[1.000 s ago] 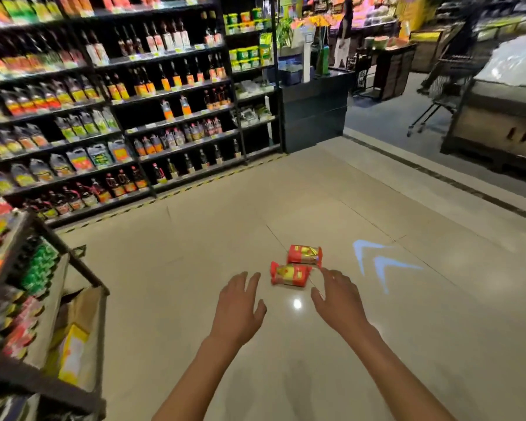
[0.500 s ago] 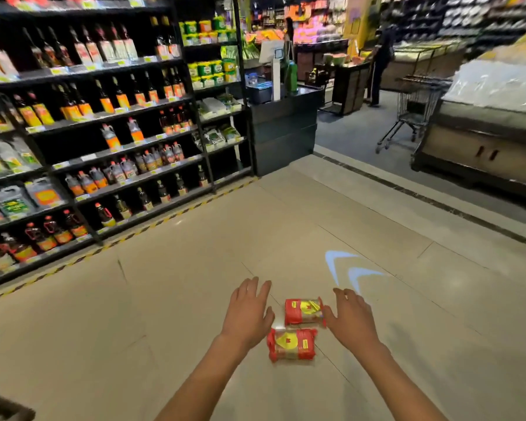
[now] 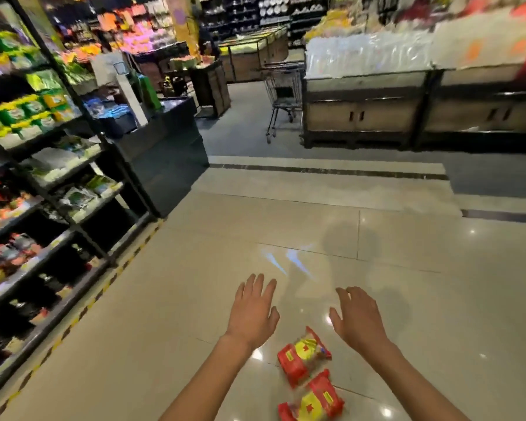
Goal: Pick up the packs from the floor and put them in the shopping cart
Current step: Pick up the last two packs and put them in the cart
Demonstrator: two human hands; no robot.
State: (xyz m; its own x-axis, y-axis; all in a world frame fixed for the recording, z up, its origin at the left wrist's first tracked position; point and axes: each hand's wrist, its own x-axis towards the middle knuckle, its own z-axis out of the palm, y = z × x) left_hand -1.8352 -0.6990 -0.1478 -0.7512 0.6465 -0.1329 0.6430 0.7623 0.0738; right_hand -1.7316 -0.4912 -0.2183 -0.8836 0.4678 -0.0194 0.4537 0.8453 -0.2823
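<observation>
- Hands are held out over the tiled floor, palms down: the left hand with fingers straight and spread, the right hand with fingers loosely curved; nothing is held by either.
- Two red-and-yellow packs lie on the floor below and between the wrists, the farther pack just beside the nearer pack; whether they touch cannot be told.
- Both hands are placed beyond the packs, so a grasp made from here could close on nothing.
- The glossy wrappers are judged slippery; a pack could be dropped if pinched by one edge.
- Only a distant shopping cart is seen, well apart, so a long carry could be risked.
</observation>
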